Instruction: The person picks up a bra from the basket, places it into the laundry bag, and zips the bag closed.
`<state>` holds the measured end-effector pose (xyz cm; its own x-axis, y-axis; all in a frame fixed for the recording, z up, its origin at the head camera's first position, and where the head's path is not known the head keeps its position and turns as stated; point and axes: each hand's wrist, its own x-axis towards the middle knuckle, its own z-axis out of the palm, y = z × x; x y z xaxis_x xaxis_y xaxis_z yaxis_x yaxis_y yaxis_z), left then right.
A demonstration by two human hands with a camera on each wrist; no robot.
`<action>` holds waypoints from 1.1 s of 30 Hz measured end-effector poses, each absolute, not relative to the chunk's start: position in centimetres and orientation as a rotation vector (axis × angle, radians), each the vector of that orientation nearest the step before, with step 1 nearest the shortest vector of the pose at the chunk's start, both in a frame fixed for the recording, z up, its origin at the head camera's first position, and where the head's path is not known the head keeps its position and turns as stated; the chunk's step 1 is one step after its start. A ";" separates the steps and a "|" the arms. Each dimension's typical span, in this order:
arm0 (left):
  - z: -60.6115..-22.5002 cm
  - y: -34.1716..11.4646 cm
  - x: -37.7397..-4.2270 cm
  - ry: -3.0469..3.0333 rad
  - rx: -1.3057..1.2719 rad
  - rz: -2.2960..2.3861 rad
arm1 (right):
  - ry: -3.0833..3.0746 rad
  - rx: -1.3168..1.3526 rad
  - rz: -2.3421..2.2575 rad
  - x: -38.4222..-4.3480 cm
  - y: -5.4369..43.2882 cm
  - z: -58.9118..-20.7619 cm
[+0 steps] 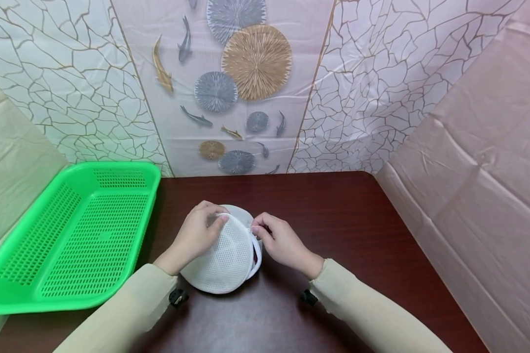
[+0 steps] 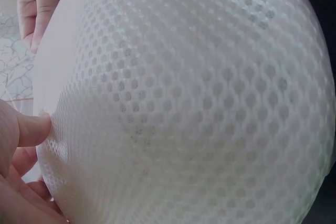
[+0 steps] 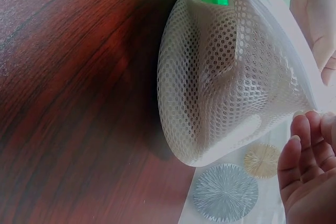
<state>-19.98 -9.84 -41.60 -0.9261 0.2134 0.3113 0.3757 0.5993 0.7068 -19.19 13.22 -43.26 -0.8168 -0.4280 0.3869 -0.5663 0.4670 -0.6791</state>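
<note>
A round white mesh laundry bag (image 1: 223, 260) sits on the table in the head view, its lid side tilted toward me. My left hand (image 1: 196, 235) pinches the bag's upper rim between thumb and fingers; the left wrist view shows the thumb (image 2: 34, 129) pressed on the mesh. At the right-hand rim, my right hand (image 1: 282, 239) pinches the zipper edge with thumb and forefinger. Whether a zipper pull lies between those fingers is hidden. Below them the edge gapes, showing something dark inside (image 1: 255, 252). In the right wrist view the mesh side (image 3: 210, 87) bulges with creases.
On the left stands a green plastic basket (image 1: 152, 196) with slotted sides and floor. The dark red-brown table (image 1: 331, 215) extends to the right of the bag. Patterned and plain sheets (image 1: 481, 162) hang behind and beside it.
</note>
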 end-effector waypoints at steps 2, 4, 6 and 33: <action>-41.6 -9.9 -20.0 -2.633 -0.485 -1.231 | -2.546 0.874 1.277 -19.2 13.2 -43.2; -41.6 -9.9 -20.0 -2.629 -0.475 -1.231 | -2.539 0.877 1.275 -19.2 13.1 -43.2; -41.6 -9.9 -20.0 -2.619 -0.459 -1.233 | -2.527 0.884 1.272 -19.2 13.1 -43.2; -41.0 -10.5 -20.1 -2.630 -0.365 -1.306 | -2.528 0.870 1.218 -19.3 13.4 -43.5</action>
